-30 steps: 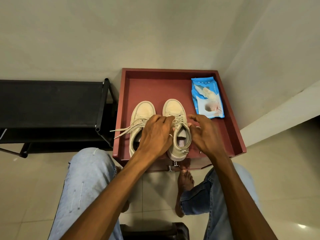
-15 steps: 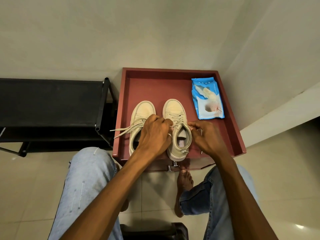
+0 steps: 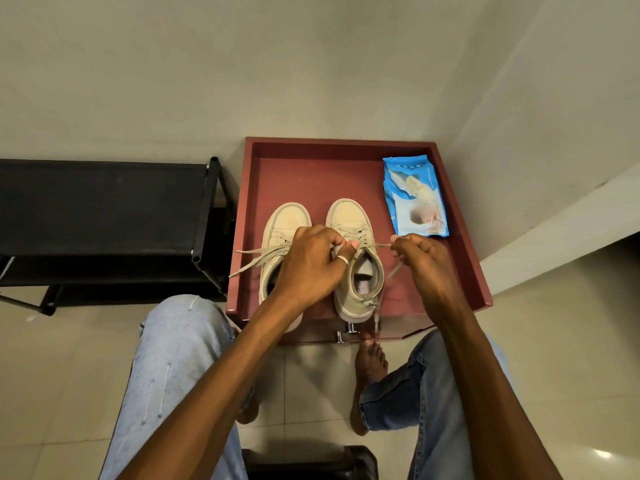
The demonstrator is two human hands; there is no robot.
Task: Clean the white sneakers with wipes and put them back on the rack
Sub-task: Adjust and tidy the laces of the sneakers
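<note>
Two off-white sneakers stand side by side, toes away from me, on a red-brown tray-topped cabinet (image 3: pixel 460 216). The left sneaker (image 3: pixel 287 223) has loose laces trailing left. My left hand (image 3: pixel 311 268) rests over the tongue of the right sneaker (image 3: pixel 349 216) and pinches its lace. My right hand (image 3: pixel 426 265) pinches the other lace end, pulled taut to the right of the shoe. A blue wipes pack (image 3: pixel 414 195) lies flat at the tray's back right.
A black shoe rack (image 3: pixel 104 202) stands to the left of the cabinet, against the wall. A wall corner and a ledge close in on the right. My knees in jeans and bare feet are on the tiled floor below, with a dark stool edge (image 3: pixel 304 462).
My right hand has pulled away from the right sneaker toward the right, drawing the lace out taut. My left hand stays over the shoe's tongue.
</note>
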